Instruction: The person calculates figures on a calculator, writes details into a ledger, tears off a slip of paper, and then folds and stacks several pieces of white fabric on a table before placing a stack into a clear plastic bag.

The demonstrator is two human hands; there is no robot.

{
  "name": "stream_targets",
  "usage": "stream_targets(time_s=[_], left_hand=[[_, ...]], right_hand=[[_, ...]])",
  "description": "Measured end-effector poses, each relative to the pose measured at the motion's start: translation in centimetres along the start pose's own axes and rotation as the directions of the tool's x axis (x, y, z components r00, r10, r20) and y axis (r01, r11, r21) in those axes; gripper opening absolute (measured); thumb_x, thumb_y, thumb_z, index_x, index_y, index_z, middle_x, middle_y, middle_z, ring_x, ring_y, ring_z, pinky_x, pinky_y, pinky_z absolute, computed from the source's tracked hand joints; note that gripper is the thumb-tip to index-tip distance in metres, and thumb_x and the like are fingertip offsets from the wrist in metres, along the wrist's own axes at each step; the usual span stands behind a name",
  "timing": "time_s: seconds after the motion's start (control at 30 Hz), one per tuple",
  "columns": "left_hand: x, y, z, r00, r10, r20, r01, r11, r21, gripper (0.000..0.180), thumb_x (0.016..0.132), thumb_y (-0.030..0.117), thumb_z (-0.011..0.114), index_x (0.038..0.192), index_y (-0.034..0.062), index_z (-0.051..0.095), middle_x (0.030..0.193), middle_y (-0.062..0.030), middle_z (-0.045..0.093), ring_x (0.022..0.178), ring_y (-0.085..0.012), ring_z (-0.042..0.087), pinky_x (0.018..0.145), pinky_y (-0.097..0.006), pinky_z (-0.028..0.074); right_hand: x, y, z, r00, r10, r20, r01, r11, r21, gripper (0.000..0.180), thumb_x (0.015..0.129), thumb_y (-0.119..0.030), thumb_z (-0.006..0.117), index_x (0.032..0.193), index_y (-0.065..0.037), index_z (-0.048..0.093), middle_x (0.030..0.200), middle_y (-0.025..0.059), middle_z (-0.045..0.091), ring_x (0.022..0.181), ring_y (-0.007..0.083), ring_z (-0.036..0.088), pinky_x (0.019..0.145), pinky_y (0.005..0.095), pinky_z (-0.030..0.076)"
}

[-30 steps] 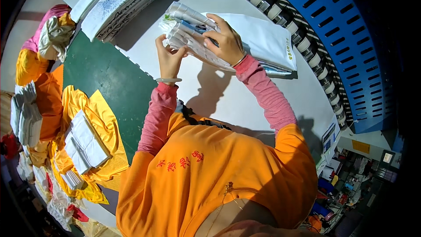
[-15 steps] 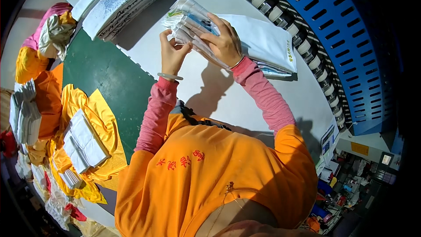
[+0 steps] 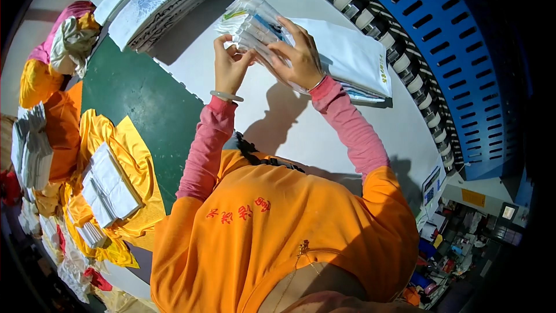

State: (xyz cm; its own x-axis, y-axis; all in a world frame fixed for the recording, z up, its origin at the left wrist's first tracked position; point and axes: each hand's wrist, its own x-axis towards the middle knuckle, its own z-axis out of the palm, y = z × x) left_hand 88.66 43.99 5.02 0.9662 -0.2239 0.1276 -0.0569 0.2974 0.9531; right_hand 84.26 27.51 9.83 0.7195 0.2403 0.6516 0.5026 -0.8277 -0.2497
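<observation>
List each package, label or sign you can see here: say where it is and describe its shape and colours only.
Bundle of clear flat packets: fanned, white, held by left hand and right hand.
White flat bag: on the table, under the bundle.
Yellow label: rectangular, lower right machine.

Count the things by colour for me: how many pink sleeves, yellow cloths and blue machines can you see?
Pink sleeves: 2
Yellow cloth: 1
Blue machine: 1
Total: 4

White packets (image 3: 255,23) fanned (clear-wrapped) on white table (image 3: 301,133).
</observation>
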Motion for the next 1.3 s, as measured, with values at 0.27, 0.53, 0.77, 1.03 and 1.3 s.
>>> stream_targets(time_s=[0.27, 0.53, 0.77, 1.03, 1.3], left_hand=[[0.8, -0.2, -0.6, 0.995, 0.011, 0.099, -0.009, 1.000, -0.011, 0.039, 0.074, -0.006, 0.049, 0.106, 0.0047, 0.028, 0.081, -0.0112, 0.056, 0.067, -0.0174, 0.060, 0.061, -0.025, 0.049], [1.0, 0.1, -1.0, 0.989, 0.006, 0.145, 0.000, 0.999, -0.045, 0.032, 0.078, -0.006, 0.043, 0.104, 0.0045, 0.029, 0.081, -0.0109, 0.056, 0.067, -0.0148, 0.058, 0.061, -0.024, 0.049], [1.2, 0.3, -1.5, 0.982, -0.008, 0.189, 0.019, 0.998, -0.059, 0.032, 0.077, -0.007, 0.043, 0.103, 0.0051, 0.030, 0.081, -0.0101, 0.055, 0.069, -0.0142, 0.056, 0.061, -0.025, 0.048], [1.4, 0.1, -1.7, 0.978, 0.002, 0.207, 0.010, 0.998, -0.060, 0.031, 0.077, -0.006, 0.043, 0.102, 0.0056, 0.030, 0.081, -0.0092, 0.055, 0.067, -0.0132, 0.054, 0.061, -0.024, 0.047], [1.8, 0.3, -1.6, 0.971, 0.005, 0.239, 0.000, 1.000, -0.019, 0.028, 0.078, -0.005, 0.044, 0.101, 0.0049, 0.031, 0.079, -0.0080, 0.056, 0.066, -0.0119, 0.054, 0.057, -0.023, 0.046]], right_hand=[[-0.5, 0.9, 1.1, 1.000, -0.024, 0.006, 0.024, 0.991, -0.131, 0.020, 0.064, -0.005, 0.061, 0.083, -0.012, 0.060, 0.125, 0.0121, 0.041, 0.111, 0.0278, 0.041, 0.091, 0.0351, 0.033], [-0.5, 0.4, 0.6, 0.998, 0.038, 0.041, -0.034, 0.994, -0.100, 0.025, 0.061, -0.014, 0.070, 0.084, -0.015, 0.060, 0.129, 0.0093, 0.037, 0.115, 0.0262, 0.037, 0.092, 0.0365, 0.029], [-0.4, 0.3, 0.3, 0.995, 0.062, 0.072, -0.056, 0.995, -0.083, 0.030, 0.060, -0.015, 0.071, 0.087, -0.017, 0.059, 0.129, 0.0095, 0.037, 0.115, 0.0253, 0.036, 0.092, 0.0375, 0.028], [-0.3, -0.5, 0.6, 0.999, 0.023, 0.025, -0.021, 0.999, -0.047, 0.018, 0.061, -0.010, 0.066, 0.078, -0.015, 0.062, 0.126, 0.0086, 0.041, 0.112, 0.0273, 0.037, 0.094, 0.0393, 0.026], [-1.2, 0.2, 1.8, 1.000, -0.007, 0.028, 0.014, 0.964, -0.266, 0.016, 0.064, -0.015, 0.065, 0.079, -0.016, 0.062, 0.126, 0.0099, 0.040, 0.118, 0.0300, 0.033, 0.097, 0.0510, 0.022]])
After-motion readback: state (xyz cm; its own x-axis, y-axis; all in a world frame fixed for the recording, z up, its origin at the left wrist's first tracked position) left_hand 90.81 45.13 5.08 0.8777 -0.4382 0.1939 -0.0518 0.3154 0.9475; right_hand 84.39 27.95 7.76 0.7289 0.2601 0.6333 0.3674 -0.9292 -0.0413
